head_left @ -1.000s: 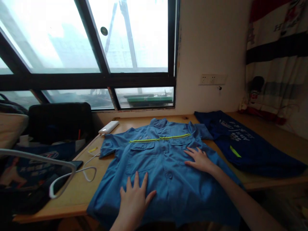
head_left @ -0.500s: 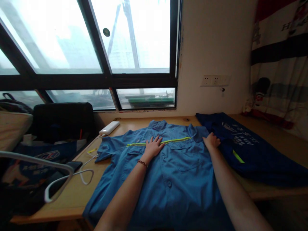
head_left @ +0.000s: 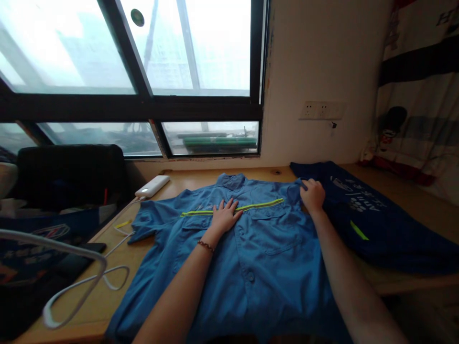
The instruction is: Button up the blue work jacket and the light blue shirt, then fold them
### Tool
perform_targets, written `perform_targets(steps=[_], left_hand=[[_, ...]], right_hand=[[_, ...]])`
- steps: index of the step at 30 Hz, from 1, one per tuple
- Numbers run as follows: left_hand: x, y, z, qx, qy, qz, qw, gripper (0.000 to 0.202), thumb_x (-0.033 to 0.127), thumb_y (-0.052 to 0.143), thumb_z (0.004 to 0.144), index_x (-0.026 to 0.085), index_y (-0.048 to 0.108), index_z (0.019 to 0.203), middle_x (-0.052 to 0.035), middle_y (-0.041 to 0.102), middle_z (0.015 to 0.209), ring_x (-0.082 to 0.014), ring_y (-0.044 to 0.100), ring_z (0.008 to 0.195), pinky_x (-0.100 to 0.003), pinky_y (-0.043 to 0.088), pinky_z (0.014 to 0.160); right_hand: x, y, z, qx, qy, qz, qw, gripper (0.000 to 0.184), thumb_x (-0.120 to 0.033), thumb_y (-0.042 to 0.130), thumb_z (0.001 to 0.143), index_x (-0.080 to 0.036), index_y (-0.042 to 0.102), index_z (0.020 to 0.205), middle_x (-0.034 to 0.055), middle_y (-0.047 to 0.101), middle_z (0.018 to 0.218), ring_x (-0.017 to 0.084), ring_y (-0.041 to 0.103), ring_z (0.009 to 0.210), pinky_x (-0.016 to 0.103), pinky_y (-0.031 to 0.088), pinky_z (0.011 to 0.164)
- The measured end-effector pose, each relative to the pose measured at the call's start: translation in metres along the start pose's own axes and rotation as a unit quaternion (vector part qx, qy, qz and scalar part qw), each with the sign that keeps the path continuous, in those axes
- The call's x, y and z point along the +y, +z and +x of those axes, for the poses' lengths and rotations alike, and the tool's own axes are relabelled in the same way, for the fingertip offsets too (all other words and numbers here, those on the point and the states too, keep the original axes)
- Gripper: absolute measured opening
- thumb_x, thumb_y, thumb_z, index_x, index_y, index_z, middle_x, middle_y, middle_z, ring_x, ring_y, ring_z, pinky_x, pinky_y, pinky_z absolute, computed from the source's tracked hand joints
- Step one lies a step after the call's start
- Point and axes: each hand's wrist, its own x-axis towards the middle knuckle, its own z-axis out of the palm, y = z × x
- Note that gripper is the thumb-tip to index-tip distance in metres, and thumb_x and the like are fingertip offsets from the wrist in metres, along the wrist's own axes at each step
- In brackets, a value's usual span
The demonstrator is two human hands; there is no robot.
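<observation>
A blue short-sleeved work shirt (head_left: 274, 258) with a yellow-green stripe across the chest lies front up on the wooden table, its collar toward the window. My left hand (head_left: 224, 218) rests flat on the chest beside the button placket, fingers spread. At the sleeve on the right side, my right hand (head_left: 312, 195) has its fingers closed on the cloth. That sleeve is bunched near my fingers; the far sleeve on the left lies spread out. Part of the shirt's lower half is hidden by my forearms.
Dark blue folded cloth (head_left: 387, 229) with white print lies right of the shirt. A white power bank (head_left: 153, 186) with a white cable (head_left: 77, 248) sits at the left. Beyond the table's left edge stands a black chair back (head_left: 71, 167). A window and wall sockets (head_left: 322, 110) are behind.
My right hand has moved up and slightly inward with the sleeve, which has shifted away from the dark blue cloth. My left hand stays on the chest. The view has tilted slightly.
</observation>
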Motion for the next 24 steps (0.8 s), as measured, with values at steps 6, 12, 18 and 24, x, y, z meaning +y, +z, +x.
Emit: perform_targets(steps=[6, 12, 18, 24], left_hand=[[0.001, -0.004, -0.002, -0.004, -0.002, -0.013, 1.000, 0.057, 0.060, 0.021, 0.079, 0.033, 0.032, 0.128, 0.0000, 0.027, 0.138, -0.0334, 0.020, 0.124, -0.057, 0.015, 0.095], [0.012, -0.009, -0.010, 0.020, -0.081, -0.006, 0.997, 0.063, 0.063, 0.025, 0.075, 0.028, 0.035, 0.127, -0.0063, 0.025, 0.139, -0.0368, 0.016, 0.125, -0.059, 0.009, 0.095], [0.017, -0.005, -0.016, 0.016, -0.247, 0.004, 0.969, 0.082, 0.072, 0.024, 0.067, 0.019, 0.034, 0.129, -0.0220, 0.023, 0.136, -0.0511, 0.009, 0.120, -0.072, 0.003, 0.081], [0.014, -0.001, -0.001, 0.019, -0.182, -0.001, 0.983, 0.082, 0.074, 0.020, 0.066, 0.023, 0.035, 0.129, -0.0199, 0.023, 0.136, -0.0493, 0.010, 0.121, -0.071, 0.001, 0.082]], right_hand=[[-0.039, -0.011, -0.011, -0.184, -0.107, 0.261, 0.942, 0.049, -0.049, 0.032, 0.081, -0.014, 0.066, 0.087, 0.0028, 0.061, 0.057, 0.014, 0.055, 0.052, 0.023, 0.042, 0.053], [-0.044, 0.025, -0.030, -0.125, -0.072, 0.138, 0.980, 0.045, -0.044, 0.032, 0.083, -0.016, 0.060, 0.103, 0.0091, 0.061, 0.101, 0.020, 0.055, 0.093, 0.029, 0.040, 0.080], [-0.070, 0.053, -0.069, -0.325, -0.138, -0.044, 0.934, 0.069, -0.070, 0.025, 0.072, -0.034, 0.027, 0.131, -0.0029, 0.022, 0.140, 0.038, 0.012, 0.124, 0.056, 0.011, 0.096], [-0.056, 0.060, -0.060, -0.307, -0.098, -0.079, 0.944, 0.077, -0.077, 0.016, 0.066, -0.036, 0.024, 0.131, -0.0048, 0.019, 0.140, 0.039, 0.006, 0.124, 0.057, 0.006, 0.095]])
